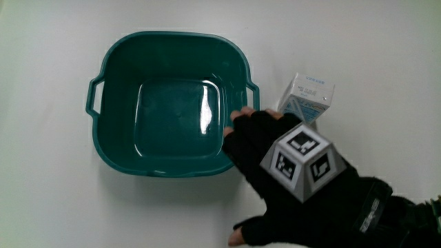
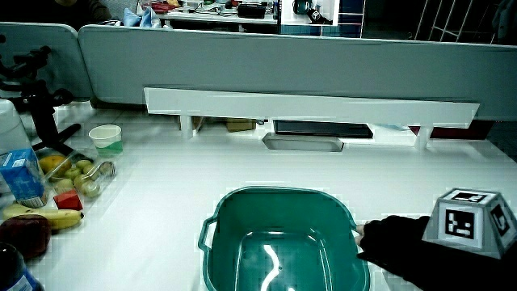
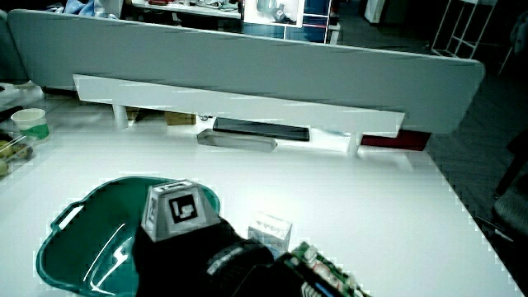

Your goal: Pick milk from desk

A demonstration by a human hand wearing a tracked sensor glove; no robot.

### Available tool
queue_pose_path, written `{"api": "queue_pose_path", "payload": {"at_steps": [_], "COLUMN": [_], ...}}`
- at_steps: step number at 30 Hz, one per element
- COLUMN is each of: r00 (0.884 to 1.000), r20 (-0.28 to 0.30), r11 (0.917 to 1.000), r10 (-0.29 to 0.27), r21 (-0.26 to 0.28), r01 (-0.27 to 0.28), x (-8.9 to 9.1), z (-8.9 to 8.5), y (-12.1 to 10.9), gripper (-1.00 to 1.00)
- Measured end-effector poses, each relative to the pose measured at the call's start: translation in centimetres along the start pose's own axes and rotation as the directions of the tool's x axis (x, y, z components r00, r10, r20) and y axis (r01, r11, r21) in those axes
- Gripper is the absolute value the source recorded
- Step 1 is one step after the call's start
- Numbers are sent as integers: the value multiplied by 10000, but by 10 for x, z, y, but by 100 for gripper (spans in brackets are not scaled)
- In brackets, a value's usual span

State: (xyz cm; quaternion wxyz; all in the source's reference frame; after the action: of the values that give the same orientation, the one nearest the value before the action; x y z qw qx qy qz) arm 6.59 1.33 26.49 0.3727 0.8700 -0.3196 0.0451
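The milk, a small white and blue carton, lies on the white table beside the teal tub, close to the tub's handle. In a side view the carton shows just past the cube on the hand. The hand hovers low between tub and carton, nearer to the person than the carton. Its fingers are spread and reach the tub's rim, and its edge covers the carton's near corner. Nothing is held. In a side view the hand sits beside the tub and the carton is hidden.
The teal tub has nothing in it. At the table's edge in a side view lie a blue carton, bananas, a jar of fruit and a paper cup. A low grey partition with a white shelf bounds the table.
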Motion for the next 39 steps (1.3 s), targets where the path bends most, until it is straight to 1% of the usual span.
{"api": "queue_pose_path", "payload": {"at_steps": [1,2,3,4,5,6,7,8,9,10,11,12,13,15,16,17,19,20,21,22,24,25,27,28,29,30,31,32,33,34,35,36,37,38,39], "r00": [9996,9992,9993,9982,9976,9974,9968,9957,9951,9933,9938,9901,9899,9871,9846,9812,9798,9748,9734,9713,9672,9619,9581,9553,9516,9472,9424,9386,9355,9310,9292,9241,9209,9166,9156], "r20": [-239,-146,-3,-406,-10,-336,-418,-630,-413,-413,-485,-493,-760,-643,-673,-937,-909,-926,-1135,-1056,-1306,-1391,-1423,-1653,-1733,-1857,-2086,-1986,-2155,-2185,-2296,-2264,-2394,-2363,-2396], "r11": [9999,9991,9991,9990,9971,9975,9969,9970,9945,9918,9928,9882,9905,9861,9835,9829,9807,9756,9770,9735,9734,9694,9651,9662,9632,9614,9618,9560,9564,9530,9544,9484,9490,9439,9441], "r10": [-139,-382,-384,-447,-687,-631,-683,-677,-896,-1079,-1001,-1318,-1198,-1466,-1611,-1686,-1782,-2031,-1991,-2129,-2178,-2353,-2487,-2452,-2539,-2615,-2614,-2823,-2801,-2925,-2896,-3078,-3076,-3224,-3230], "r21": [-21,184,152,40,339,292,356,322,512,648,613,721,586,696,718,592,649,652,543,625,429,372,468,399,441,368,256,239,214,137,44,51,-64,-68,-145], "r01": [139,385,384,449,687,641,698,698,916,1105,1030,1351,1243,1510,1658,1745,1844,2095,2062,2202,2250,2426,2575,2549,2650,2726,2724,2925,2913,3026,2985,3172,3154,3302,3292], "x": [6,10,13,18,20,24,28,32,35,40,43,49,51,60,65,69,76,82,85,90,98,104,112,116,121,126,131,136,138,143,145,149,151,155,157], "z": [-2,0,3,2,6,8,10,11,14,15,17,17,19,19,19,18,20,18,19,18,19,17,16,16,16,14,14,12,13,11,12,11,10,9,9], "y": [2,3,3,4,3,4,4,5,5,6,6,8,8,11,13,14,16,19,20,22,24,27,29,30,31,33,33,35,35,37,37,38,39,41,42], "gripper": [0,0,0,0,0,0,0,0,0,0,0,0,0,0,0,0,0,0,0,0,0,0,0,0,0,0,0,0,0,0,0,0,0,0,0]}}
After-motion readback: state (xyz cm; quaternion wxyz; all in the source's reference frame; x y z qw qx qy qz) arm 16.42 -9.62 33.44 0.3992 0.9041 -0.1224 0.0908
